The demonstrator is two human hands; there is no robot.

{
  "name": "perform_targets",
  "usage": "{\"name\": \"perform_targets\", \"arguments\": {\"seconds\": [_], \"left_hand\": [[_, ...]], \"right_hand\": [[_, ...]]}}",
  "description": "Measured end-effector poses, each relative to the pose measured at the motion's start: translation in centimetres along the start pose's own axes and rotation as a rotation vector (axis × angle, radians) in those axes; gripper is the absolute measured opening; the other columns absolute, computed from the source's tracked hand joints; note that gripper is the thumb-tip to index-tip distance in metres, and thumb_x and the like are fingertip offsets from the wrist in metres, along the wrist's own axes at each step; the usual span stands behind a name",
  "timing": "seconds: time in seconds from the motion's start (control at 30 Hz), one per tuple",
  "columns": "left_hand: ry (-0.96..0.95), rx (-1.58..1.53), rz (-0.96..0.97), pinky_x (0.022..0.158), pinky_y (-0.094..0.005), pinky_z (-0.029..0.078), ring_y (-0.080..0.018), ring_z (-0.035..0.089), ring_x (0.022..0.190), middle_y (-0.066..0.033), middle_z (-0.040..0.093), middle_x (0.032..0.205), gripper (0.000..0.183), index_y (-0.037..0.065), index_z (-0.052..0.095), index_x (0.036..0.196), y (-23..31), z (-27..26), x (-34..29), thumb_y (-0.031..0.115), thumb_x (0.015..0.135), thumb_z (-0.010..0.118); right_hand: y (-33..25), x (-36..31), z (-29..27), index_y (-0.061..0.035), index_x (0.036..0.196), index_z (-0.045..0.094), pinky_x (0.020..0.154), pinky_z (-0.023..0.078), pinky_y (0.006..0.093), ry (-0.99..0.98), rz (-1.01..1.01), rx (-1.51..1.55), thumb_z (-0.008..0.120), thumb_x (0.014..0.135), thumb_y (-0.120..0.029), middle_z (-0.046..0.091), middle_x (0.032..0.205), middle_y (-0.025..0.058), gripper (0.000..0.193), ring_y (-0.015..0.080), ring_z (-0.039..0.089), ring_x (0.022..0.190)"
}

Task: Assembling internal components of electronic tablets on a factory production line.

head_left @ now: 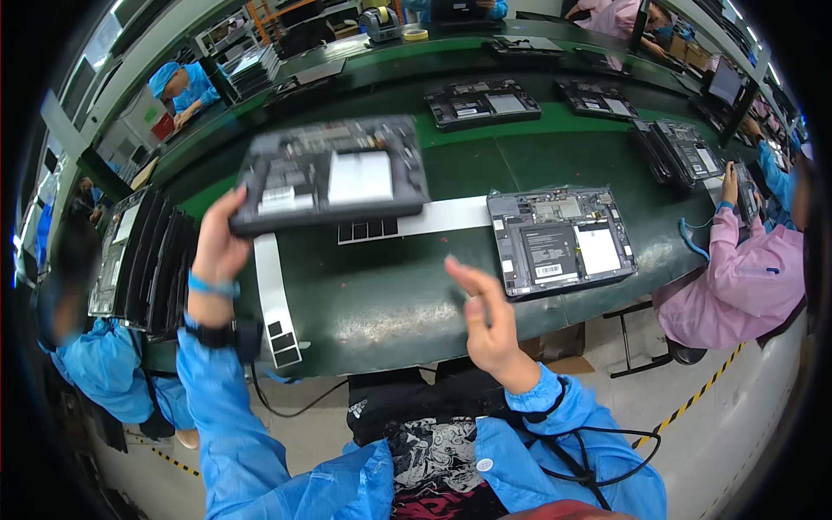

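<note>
My left hand [217, 247] grips the near left corner of an opened tablet [299, 178], holding it raised over the green table. Its bare circuit board, black battery and a white panel face up, slightly blurred. Nothing is in my right hand [492, 325], which hovers over the table's near side with its fingers apart. Just beyond and to the right of that hand, a second opened tablet [562, 247] lies flat. A white strip with black squares [446, 216] runs from under the raised tablet to it. Another such strip [274, 290] lies below my left hand's tablet.
A stack of opened tablets [130, 256] stands at the left. More lie across the green table [381, 299], including one at the back [482, 105] and a leaning group [676, 152] at the right. A tape dispenser [380, 24] stands far back. A co-worker in pink [737, 277] sits at right.
</note>
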State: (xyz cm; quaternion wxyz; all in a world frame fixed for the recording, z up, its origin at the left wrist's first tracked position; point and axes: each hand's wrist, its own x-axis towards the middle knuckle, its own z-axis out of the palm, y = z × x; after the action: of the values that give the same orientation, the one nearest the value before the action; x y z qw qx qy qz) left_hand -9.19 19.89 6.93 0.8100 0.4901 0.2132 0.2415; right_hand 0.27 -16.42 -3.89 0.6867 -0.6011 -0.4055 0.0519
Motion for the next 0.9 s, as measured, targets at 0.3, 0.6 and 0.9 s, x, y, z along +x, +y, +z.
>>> {"name": "perform_targets", "arguments": {"seconds": [0.3,0.6,0.9], "left_hand": [[0.118,0.150,-0.020,0.087,-0.0498,0.050,-0.0278,0.060,0.099,-0.0111,0.060,0.109,0.024,0.005,0.053,0.110,-2.4,-3.1,24.5,0.023,0.094,0.053],[0.242,1.435,0.854,0.076,-0.0362,0.051,-0.0287,0.066,0.087,-0.0188,0.067,0.083,0.031,0.002,0.068,0.095,-6.8,5.1,27.8,0.029,0.079,0.066],[-0.224,1.373,0.034,0.085,-0.0356,0.047,-0.0294,0.060,0.101,-0.0165,0.064,0.111,0.066,-0.005,0.065,0.105,-16.0,18.2,32.2,0.053,0.073,0.070]], "right_hand": [[2.0,0.5,-0.9,-0.0019,0.132,0.039,0.107,0.027,0.0508,-0.169,0.142,-0.771,0.056,0.088,-0.015,0.036,0.140,0.0225,0.048,0.0488,0.028,0.129],[1.3,0.8,0.9,-0.0033,0.127,0.046,0.105,0.029,0.0541,-0.128,0.158,-1.011,0.057,0.087,-0.016,0.040,0.138,0.0191,0.043,0.0495,0.026,0.130],[1.9,1.1,1.4,-0.0041,0.124,0.049,0.104,0.028,0.0564,-0.167,0.081,-1.087,0.054,0.088,-0.021,0.050,0.126,0.0194,0.040,0.0469,0.032,0.128]]}}
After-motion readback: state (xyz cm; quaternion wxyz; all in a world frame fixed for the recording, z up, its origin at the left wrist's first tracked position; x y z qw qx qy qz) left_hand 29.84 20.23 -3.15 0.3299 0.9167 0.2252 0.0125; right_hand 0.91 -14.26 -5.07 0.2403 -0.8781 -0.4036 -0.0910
